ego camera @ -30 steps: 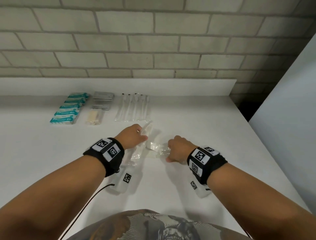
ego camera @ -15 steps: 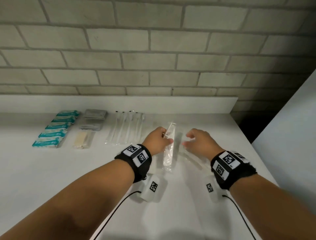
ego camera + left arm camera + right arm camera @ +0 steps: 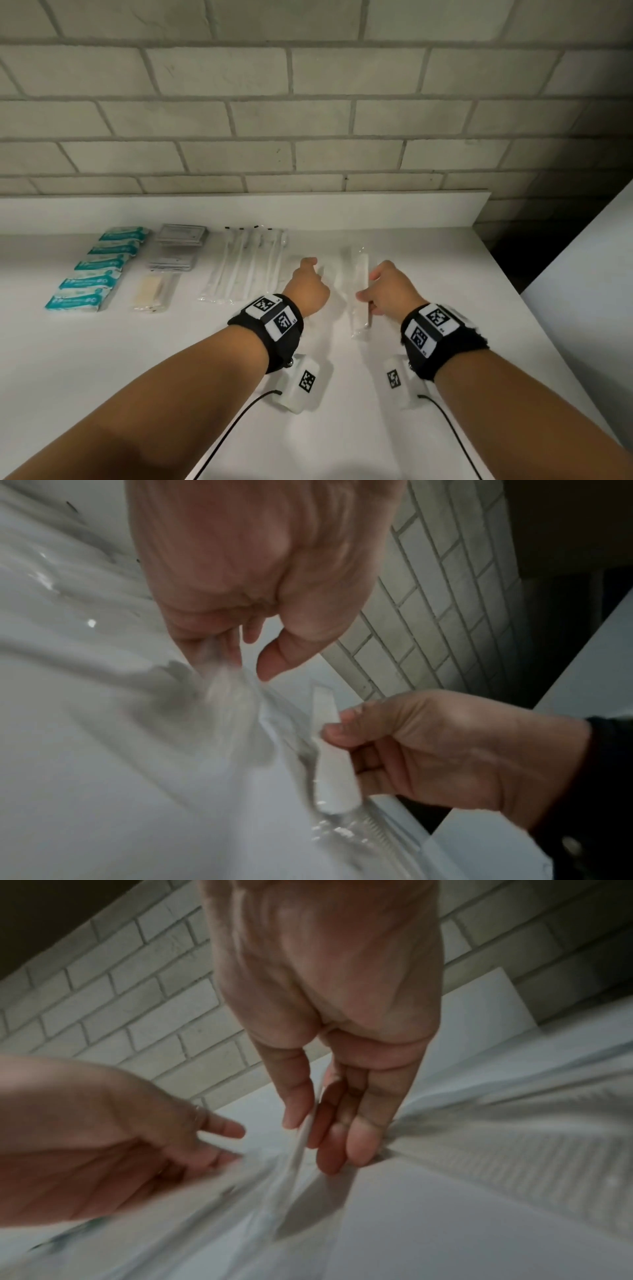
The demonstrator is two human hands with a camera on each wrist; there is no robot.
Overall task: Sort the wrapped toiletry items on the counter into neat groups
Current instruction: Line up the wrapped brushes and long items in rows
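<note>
Two clear-wrapped white items lie side by side on the white counter [image 3: 102,359], right of the toothbrush row. My left hand [image 3: 308,282] rests its fingertips on the left wrapped item [image 3: 330,277], whose wrapper [image 3: 226,685] shows blurred in the left wrist view; the thumb stands apart from it. My right hand [image 3: 380,291] pinches the edge of the wrapped comb [image 3: 361,291] between thumb and fingers. The comb [image 3: 330,764] shows teeth at its near end. In the right wrist view its thin white edge [image 3: 301,1148] runs between my right thumb and fingers.
Sorted groups lie along the back left: teal packets [image 3: 97,267], grey sachets [image 3: 181,236], a beige wrapped item [image 3: 154,291], and several wrapped toothbrushes [image 3: 246,267]. A low white backsplash [image 3: 239,212] and brick wall stand behind. The counter ends at the right edge [image 3: 507,291].
Both hands have moved away from me toward the back of the counter. The left hand has lowered its wrapped item beside the toothbrushes; the right hand now pinches a wrapped comb.
</note>
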